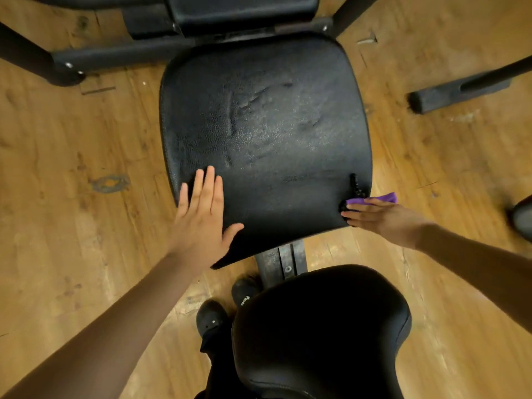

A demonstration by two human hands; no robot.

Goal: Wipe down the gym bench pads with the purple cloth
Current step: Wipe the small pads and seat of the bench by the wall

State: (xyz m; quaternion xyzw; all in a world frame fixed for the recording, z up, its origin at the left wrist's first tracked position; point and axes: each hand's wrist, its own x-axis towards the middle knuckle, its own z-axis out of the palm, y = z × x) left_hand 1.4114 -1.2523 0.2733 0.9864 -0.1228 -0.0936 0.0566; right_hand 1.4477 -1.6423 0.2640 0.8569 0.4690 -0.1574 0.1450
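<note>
Starting at the left, our left hand (pixel 201 217) lies flat with straight fingers on the near left corner of the large seat pad (pixel 266 133), its grip released and holding nothing; we judge it is only steadying the pad. Across the middle, that pad shows a patchy sheen and some creases, which may mean it has had a pass of the cloth, though we cannot tell wet from merely shiny leather. At the right, our right hand (pixel 383 217) presses the purple cloth (pixel 374 199) against the pad's near right edge, fingers fairly straight over the fabric, and most of the cloth is hidden under the hand (only a purple strip shows past the knuckles, so whether the thumb pinches it from below we cannot tell). We judge the work to be on the rim of this pad, with the task partway at best: the back pad (pixel 244 10) at the top and the smaller near pad (pixel 322 329) at the bottom give no sign either way of having been wiped. Counting: three black pads, one cloth, two hands, two dark shoes (pixel 211 316) beside the frame on the wooden floor (pixel 72 211), and a separate black bar (pixel 460 93) lying on the floor at the far right.
</note>
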